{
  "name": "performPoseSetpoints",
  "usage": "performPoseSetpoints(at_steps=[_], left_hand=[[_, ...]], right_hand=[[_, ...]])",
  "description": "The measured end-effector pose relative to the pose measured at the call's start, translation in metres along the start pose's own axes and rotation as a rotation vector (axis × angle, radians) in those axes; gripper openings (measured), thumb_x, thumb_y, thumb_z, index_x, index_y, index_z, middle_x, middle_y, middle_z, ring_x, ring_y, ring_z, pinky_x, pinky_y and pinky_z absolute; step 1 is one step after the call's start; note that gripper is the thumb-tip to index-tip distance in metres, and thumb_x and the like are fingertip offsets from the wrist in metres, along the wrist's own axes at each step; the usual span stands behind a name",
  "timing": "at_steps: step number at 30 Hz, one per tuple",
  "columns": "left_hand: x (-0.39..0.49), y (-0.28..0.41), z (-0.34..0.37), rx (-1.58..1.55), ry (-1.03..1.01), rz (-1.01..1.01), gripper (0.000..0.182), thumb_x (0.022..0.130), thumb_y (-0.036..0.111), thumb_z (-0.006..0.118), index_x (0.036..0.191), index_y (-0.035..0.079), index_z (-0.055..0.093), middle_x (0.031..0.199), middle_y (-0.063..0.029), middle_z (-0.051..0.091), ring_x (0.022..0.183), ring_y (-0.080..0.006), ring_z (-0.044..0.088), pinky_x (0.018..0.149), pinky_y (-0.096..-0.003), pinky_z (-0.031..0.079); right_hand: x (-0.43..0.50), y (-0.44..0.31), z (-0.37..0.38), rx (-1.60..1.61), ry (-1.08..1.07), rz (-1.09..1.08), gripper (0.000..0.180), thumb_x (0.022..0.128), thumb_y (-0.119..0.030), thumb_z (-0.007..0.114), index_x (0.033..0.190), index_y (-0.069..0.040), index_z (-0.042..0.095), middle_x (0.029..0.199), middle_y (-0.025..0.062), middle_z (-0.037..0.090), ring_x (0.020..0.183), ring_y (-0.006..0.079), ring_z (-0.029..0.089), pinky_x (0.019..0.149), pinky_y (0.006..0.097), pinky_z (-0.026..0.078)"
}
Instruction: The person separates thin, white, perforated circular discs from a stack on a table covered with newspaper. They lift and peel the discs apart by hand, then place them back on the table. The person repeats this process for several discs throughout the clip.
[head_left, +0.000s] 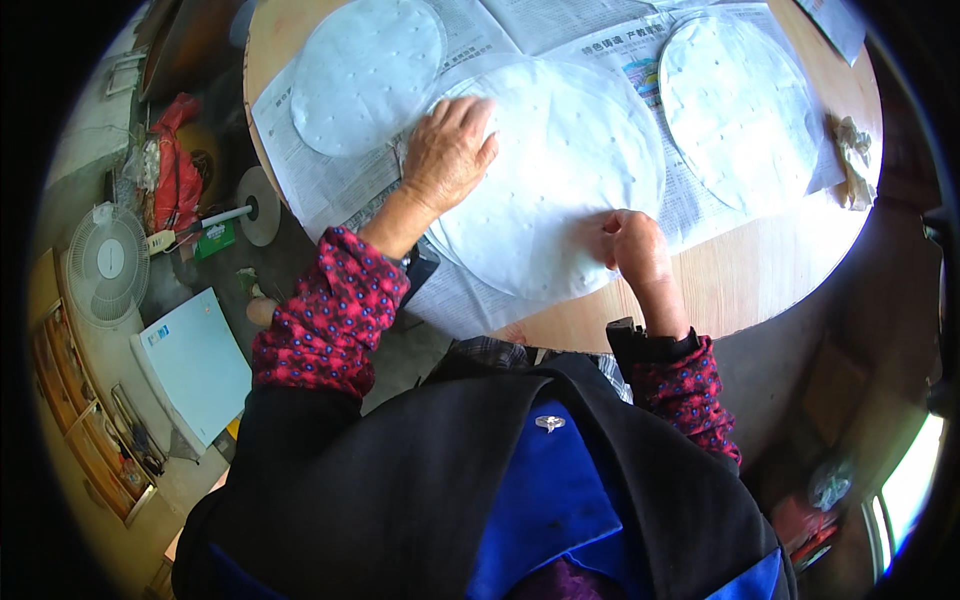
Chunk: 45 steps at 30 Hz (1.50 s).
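Note:
Several round white perforated sheets (555, 165) lie overlapped on newspaper in the middle of the round wooden table (750, 277). My left hand (450, 150) rests near their upper left edge, palm down with bent fingers. At their lower right edge is my right hand (636, 244), its fingers curled in; whether it pinches a sheet edge cannot be told. Another round perforated sheet or stack (367, 75) lies at the upper left, and a further stack (739, 112) lies to the right. Black bands are on both wrists.
Newspaper (330, 187) lies under the sheets. A crumpled paper or cloth piece (855, 161) sits at the table's right edge. On the left stand a white electric fan (110, 259), a pale blue lidded box or appliance (196, 360) and a wooden drawer cabinet (82, 405).

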<state>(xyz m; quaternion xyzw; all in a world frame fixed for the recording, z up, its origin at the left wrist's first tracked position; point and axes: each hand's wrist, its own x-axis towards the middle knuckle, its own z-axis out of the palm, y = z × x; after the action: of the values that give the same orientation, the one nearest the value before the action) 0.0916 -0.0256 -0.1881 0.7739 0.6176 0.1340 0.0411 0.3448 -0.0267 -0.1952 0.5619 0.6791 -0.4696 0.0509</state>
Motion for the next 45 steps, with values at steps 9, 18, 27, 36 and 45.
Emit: performPoseSetpoints(at_steps=[9, 18, 27, 36, 45], left_hand=[[-0.02, 0.009, 0.005, 0.072, -0.086, -0.437, 0.041, 0.064, 0.027, 0.07, 0.09, 0.004, 0.049, 0.089, -0.0153, 0.054, 0.086, -0.0313, 0.053, 0.075, -0.0409, 0.043], [-0.021, -0.005, 0.012, -0.061, 0.019, -0.403, 0.025, 0.063, 0.019, 0.068, 0.073, 0.005, 0.05, 0.07, -0.0114, 0.056, 0.064, -0.031, 0.054, 0.057, -0.0403, 0.042], [-0.023, 0.016, -0.033, -0.543, 0.043, -0.279, 0.017, 0.079, 0.007, 0.052, 0.095, 0.005, 0.045, 0.065, -0.0165, 0.057, 0.062, -0.0356, 0.057, 0.054, -0.0418, 0.044], [-0.019, -0.017, -0.043, -1.139, 0.066, -0.585, 0.013, 0.085, 0.012, 0.053, 0.084, 0.0, 0.057, 0.066, 0.0025, 0.055, 0.061, -0.0033, 0.048, 0.053, -0.021, 0.041], [-0.033, -0.041, -0.004, -1.223, 0.147, -0.787, 0.018, 0.086, 0.02, 0.055, 0.08, 0.002, 0.059, 0.063, 0.0086, 0.045, 0.054, 0.0001, 0.033, 0.046, -0.0166, 0.028]], right_hand=[[0.003, 0.005, 0.003, 0.093, 0.001, 0.073, 0.021, 0.081, 0.001, 0.04, 0.084, 0.0, 0.061, 0.051, 0.0108, 0.059, 0.055, 0.02, 0.06, 0.062, 0.0293, 0.049], [0.003, 0.022, 0.01, 0.125, 0.055, -0.035, 0.023, 0.08, -0.003, 0.039, 0.083, 0.002, 0.062, 0.053, 0.0098, 0.06, 0.052, 0.018, 0.059, 0.054, 0.0294, 0.048], [-0.007, 0.031, -0.001, 0.247, 0.014, 0.041, 0.033, 0.079, -0.016, 0.035, 0.075, 0.001, 0.063, 0.054, 0.0104, 0.059, 0.049, 0.0157, 0.053, 0.05, 0.0275, 0.041], [0.0, 0.022, -0.054, 0.347, 0.256, -0.186, 0.033, 0.055, 0.006, 0.032, 0.072, 0.002, 0.06, 0.063, 0.0093, 0.059, 0.043, 0.0074, 0.042, 0.035, 0.0196, 0.023], [-0.004, 0.005, -0.025, 0.477, -0.038, 0.193, 0.04, 0.067, 0.003, 0.03, 0.093, 0.002, 0.06, 0.068, 0.0157, 0.062, 0.036, 0.0038, 0.029, 0.034, 0.0187, 0.022]])
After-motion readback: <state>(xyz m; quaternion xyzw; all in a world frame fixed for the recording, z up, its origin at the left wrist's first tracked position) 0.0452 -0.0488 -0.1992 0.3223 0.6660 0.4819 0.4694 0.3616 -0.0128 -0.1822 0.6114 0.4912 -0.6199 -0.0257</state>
